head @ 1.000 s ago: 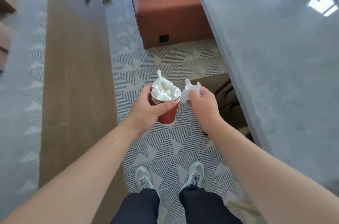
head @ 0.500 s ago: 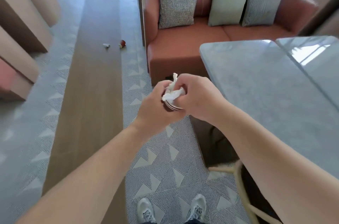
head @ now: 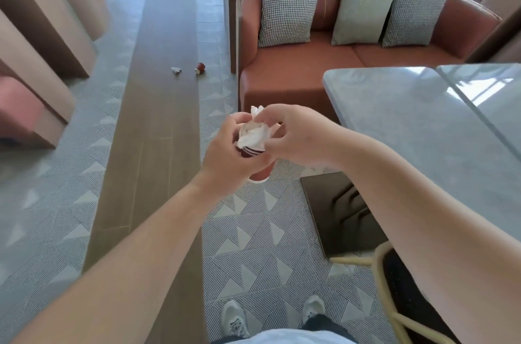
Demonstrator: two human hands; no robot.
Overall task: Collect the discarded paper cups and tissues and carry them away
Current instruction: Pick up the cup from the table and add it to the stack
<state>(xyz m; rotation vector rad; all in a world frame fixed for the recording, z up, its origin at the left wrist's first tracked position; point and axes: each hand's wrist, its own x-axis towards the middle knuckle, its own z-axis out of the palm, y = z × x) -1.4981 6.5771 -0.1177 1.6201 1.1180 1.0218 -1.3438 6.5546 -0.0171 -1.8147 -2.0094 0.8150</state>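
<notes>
**Ana:** Between the two hands, just in front of the sofa's [head: 296, 81] near corner, sits the paper cup stack [head: 255, 159], red with a white rim, its mouth packed with crumpled tissue [head: 252, 135].

**Ben:** Who holds what?

**Ana:** The left hand [head: 225, 154] has its fingers wrapped round the cup wall. The right hand [head: 293, 135] is over the mouth, its fingers bent onto the tissue, pinching or pressing it down; I can't tell which.

**Ben:** So the step in hand?

**Ana:** I judge it's stuffing the last wad into the cup so that one hand can carry the lot. More litter waits: a small white tissue ball [head: 176, 70] and a toppled red cup [head: 200, 67] lie on the floor left of the sofa, well beyond the hands.

**Ben:** What does the next move call for?

**Ana:** Seating the tissue firmly, freeing the right hand, then walking forward and stooping while keeping the stack upright so nothing spills.

**Ben:** Room to move?

**Ana:** The wooden floor strip [head: 158, 118] left of the sofa runs open towards that litter. The grey surface [head: 423, 129] edge juts out on the sofa's near side, close to the right forearm, and a chair [head: 394, 287] stands beside the right leg. Stepping left avoids both.
</notes>
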